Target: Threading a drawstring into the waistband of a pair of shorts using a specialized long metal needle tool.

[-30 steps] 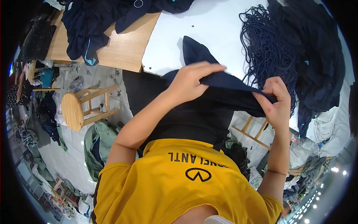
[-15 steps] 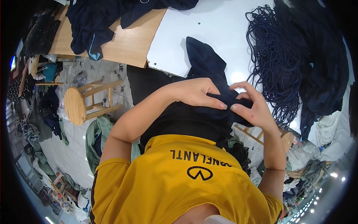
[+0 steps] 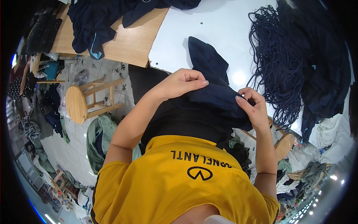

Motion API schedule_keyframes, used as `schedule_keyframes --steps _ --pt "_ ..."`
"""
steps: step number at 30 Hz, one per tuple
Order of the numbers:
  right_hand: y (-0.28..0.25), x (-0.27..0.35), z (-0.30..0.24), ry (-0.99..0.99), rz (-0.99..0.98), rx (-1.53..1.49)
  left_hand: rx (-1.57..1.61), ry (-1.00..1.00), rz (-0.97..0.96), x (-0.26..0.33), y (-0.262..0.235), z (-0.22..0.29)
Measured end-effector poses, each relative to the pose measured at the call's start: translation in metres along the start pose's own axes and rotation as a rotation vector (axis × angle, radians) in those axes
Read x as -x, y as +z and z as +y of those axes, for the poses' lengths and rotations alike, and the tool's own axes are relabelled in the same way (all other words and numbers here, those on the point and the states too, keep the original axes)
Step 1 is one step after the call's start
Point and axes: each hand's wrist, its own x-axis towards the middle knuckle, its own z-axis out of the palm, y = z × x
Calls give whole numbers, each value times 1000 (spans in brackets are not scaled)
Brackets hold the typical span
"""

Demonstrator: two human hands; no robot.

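A dark navy piece of fabric [image 3: 218, 98] is stretched between my two hands, over my lap at the table's near edge. My left hand [image 3: 186, 83] pinches one part of its edge between thumb and curled fingers. The right hand [image 3: 253, 103] grips the fabric farther right, thumb on top. Part of the same dark cloth rises onto the white tabletop [image 3: 220, 22] in a pointed fold. Whether the cloth is a whole garment I cannot tell.
Right of the cloth lies a tangled heap of navy cord [image 3: 276, 67], beside dark fabric [image 3: 320, 74]. Navy garments [image 3: 93, 26] cover part of the wooden table [image 3: 138, 37]. A wooden stool [image 3: 76, 104] stands at left; green cloth [image 3: 99, 138] lies near it.
My hands have moved apart: the left went left and up, the right slightly down. The cloth, bunched between them before, is now spread taut.
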Motion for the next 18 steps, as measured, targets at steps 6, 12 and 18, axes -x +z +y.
schedule_keyframes --steps 6,12,18 --pt "0 5 2 85 18 -137 16 17 11 8 -3 2" --pt "5 3 4 89 51 -297 -134 164 138 7 9 12" --pt "0 3 0 13 123 -281 -403 223 331 15 8 15"
